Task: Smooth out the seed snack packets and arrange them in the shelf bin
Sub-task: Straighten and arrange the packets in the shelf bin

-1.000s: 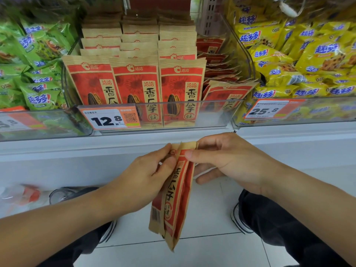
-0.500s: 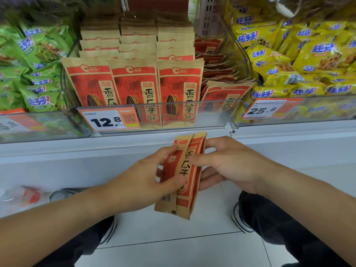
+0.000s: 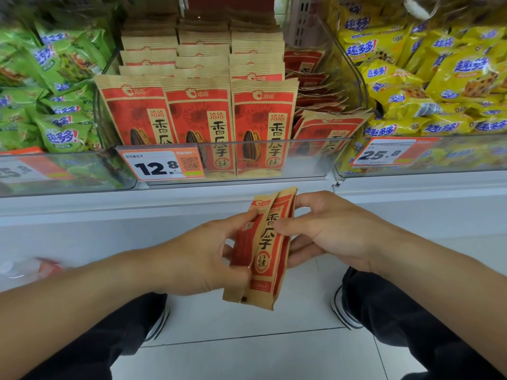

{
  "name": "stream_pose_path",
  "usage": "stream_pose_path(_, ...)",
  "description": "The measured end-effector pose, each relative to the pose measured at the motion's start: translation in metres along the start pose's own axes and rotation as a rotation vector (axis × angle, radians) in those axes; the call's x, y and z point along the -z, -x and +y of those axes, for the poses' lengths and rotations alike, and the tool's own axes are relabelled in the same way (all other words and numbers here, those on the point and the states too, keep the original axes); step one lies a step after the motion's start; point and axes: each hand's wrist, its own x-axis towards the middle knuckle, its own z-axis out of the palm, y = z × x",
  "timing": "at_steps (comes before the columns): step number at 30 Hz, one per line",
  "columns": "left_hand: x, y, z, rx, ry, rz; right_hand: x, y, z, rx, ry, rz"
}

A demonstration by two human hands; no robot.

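You've raised the packet [image 3: 264, 248] closer to the shelf edge [image 3: 192, 204]; both your left hand [image 3: 203, 259] and right hand [image 3: 329, 231] pinch it, floor open below.

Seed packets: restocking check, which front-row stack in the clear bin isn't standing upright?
The rightmost stack: it leans sideways behind the bin front, while the three to its left stand straight.

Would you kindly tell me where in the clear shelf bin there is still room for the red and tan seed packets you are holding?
The clear shelf bin is crowded on its left: three upright rows of red and tan packets fill it. Its right part, between the third row and the right wall, holds only a low slumped pile, with room above it. Both hands hold the packets.
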Motion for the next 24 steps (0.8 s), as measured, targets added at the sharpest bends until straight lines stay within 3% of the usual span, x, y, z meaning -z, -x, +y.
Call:
stream_pose_path(7,0.000,0.000,0.000,0.004,0.004,-0.036,0.000,-0.001,0.002,0.000,0.024,0.004)
stream_pose_path(13,0.000,0.002,0.004,0.038,0.114,0.071,-0.001,0.006,-0.002,0.059,0.015,0.002)
stream_pose_path(18,-0.003,0.006,0.014,0.035,0.023,0.025,-0.002,0.011,-0.002,0.117,0.041,-0.052)
stream_pose_path(20,-0.001,0.006,0.011,0.051,-0.017,0.050,0.000,0.011,0.001,0.169,0.161,-0.021)
stream_pose_path(24,0.001,0.007,0.016,0.051,0.127,-0.007,0.005,0.010,0.004,0.329,0.603,0.267)
